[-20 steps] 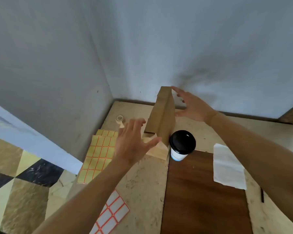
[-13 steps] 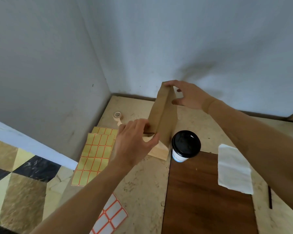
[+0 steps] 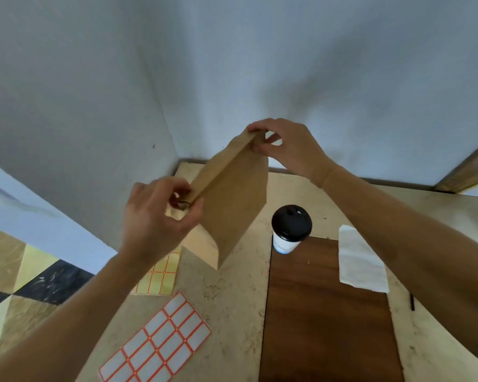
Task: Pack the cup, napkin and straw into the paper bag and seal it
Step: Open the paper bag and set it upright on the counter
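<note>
A brown paper bag [image 3: 236, 199] is held up above the table, tilted, its top edge still closed flat. My left hand [image 3: 155, 216] pinches the near end of that top edge. My right hand [image 3: 287, 146] pinches the far end. A white paper cup with a black lid [image 3: 291, 227] stands upright on the table just right of the bag. A white napkin [image 3: 360, 260] lies flat further right. A thin dark straw [image 3: 412, 301] shows at the right, partly hidden by my right forearm.
A sheet of white labels with red borders [image 3: 156, 343] lies at the front left. A yellow label sheet [image 3: 160, 277] lies under my left wrist. A dark wooden board [image 3: 323, 312] covers the table's middle. Walls meet in a corner behind the bag.
The bag stood on the table with my hands closing in on it. Both hands now grip its top edge and have lifted it up off the table.
</note>
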The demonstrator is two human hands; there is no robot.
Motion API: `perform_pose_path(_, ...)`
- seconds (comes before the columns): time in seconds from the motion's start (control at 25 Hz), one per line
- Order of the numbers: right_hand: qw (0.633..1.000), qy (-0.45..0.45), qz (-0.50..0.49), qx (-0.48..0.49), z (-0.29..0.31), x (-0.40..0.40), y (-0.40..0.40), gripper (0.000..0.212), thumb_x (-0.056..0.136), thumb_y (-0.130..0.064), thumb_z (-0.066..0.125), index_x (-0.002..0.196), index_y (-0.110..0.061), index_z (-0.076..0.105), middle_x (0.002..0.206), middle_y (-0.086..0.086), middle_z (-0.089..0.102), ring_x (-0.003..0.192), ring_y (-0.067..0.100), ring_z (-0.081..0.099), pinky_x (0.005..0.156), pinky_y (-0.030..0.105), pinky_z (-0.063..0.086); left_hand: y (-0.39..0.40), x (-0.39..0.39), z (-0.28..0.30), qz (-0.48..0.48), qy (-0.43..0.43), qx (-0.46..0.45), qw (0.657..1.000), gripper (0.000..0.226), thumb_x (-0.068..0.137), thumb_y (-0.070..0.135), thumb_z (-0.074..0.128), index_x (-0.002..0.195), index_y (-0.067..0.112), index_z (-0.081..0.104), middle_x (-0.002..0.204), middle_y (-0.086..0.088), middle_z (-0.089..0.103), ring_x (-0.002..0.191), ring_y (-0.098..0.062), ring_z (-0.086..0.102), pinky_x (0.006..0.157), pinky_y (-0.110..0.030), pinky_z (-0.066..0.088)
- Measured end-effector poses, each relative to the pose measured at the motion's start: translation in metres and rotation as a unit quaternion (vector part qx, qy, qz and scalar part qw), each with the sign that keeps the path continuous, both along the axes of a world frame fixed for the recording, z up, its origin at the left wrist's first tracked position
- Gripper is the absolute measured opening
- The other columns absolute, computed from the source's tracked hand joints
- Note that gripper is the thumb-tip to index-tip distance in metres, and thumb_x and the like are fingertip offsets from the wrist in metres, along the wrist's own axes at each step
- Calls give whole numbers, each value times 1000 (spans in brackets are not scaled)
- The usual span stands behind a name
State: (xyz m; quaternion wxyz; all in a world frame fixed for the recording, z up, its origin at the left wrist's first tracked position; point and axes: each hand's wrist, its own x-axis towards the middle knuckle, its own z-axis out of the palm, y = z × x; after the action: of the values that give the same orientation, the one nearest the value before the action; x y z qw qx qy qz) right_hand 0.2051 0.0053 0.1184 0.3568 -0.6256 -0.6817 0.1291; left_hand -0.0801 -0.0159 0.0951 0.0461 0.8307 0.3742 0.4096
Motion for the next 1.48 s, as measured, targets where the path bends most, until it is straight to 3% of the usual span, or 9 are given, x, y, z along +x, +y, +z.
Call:
perform_pose_path(0.08, 999, -31, -7, 30, 17, -14, -27, 33, 85, -41, 63, 117, -37, 61, 108, -8, 65, 86, 7, 63, 86, 32, 51, -11, -22, 21, 2, -21, -2, 1000, 24, 81, 39, 60, 94, 19, 59, 77, 23, 53, 72, 8, 45, 77, -7, 32)
perform_pose_path(0.2, 990, -98, -49, 85, 33, -27, -84, 32, 85, -52, 57, 114, -40, 60, 102, -11, 63, 81, 2, 60, 76, 28, 51, -37, -48, 37, -23, -45, -52, 997, 15, 82, 42, 57, 95, 37, 53, 86, 35, 57, 78, 0, 52, 72, -25, 44)
perform_pose_path(0.32, 978, -149, -100, 106, 30, -30, -158, 31, 87, -53, 54, 113, -37, 61, 102, -9, 65, 79, 4, 60, 70, 29, 53, -69, -51, 34, -65, -47, -71, 994, 19, 81, 40, 57, 97, 29, 57, 85, 23, 60, 79, -13, 56, 69, -38, 48)
perform_pose_path(0.56, 961, -183, -185, 95, -5, -23, -307, 31, 88, -43, 61, 113, -26, 67, 96, -2, 66, 75, 12, 61, 60, 30, 56, -127, -19, -1, -186, 16, -125, 974, 24, 79, 34, 59, 99, 21, 62, 87, 9, 65, 82, -3, 56, 73, -16, 40)
perform_pose_path(0.72, 948, -220, -223, 61, -47, -25, -387, 29, 90, -42, 62, 112, -24, 69, 87, -4, 66, 68, 8, 58, 58, 13, 41, -159, -1, -33, -239, 59, -174, 953, 26, 77, 31, 61, 103, 26, 61, 94, 12, 66, 85, -7, 61, 74, -22, 44)
perform_pose_path(0.8, 946, -224, -232, 36, -67, -30, -410, 27, 89, -39, 63, 111, -26, 70, 85, -6, 66, 66, 6, 58, 59, 7, 30, -171, 1, -49, -247, 75, -182, 949, 28, 78, 29, 64, 106, 29, 60, 100, 14, 67, 89, -6, 62, 76, -21, 46)
perform_pose_path(1.2, 947, -206, -238, -66, -81, -46, -431, 42, 94, -55, 41, 121, -32, 63, 102, -10, 62, 76, 5, 59, 58, 5, 31, -190, -8, -79, -232, 96, -205, 946, 35, 82, 23, 71, 114, 29, 58, 117, 13, 63, 101, -3, 58, 81, -28, 53)
perform_pose_path(1.36, 930, -216, -235, -181, -70, -47, -411, 59, 91, -69, 21, 135, -39, 43, 136, -10, 41, 123, 15, 41, 93, 38, 45, -190, 0, -70, -218, 146, -220, 940, 46, 84, 56, 58, 123, 33, 53, 111, 17, 56, 96, -3, 52, 80, -21, 44)
perform_pose_path(1.48, 946, -175, -143, -232, -59, -46, -390, 54, 88, -64, 32, 134, -40, 43, 133, -15, 46, 124, 10, 39, 102, 36, 37, -188, 9, -65, -230, 180, -251, 923, 50, 86, 57, 58, 130, 34, 52, 112, 16, 52, 99, -3, 46, 82, -23, 42)
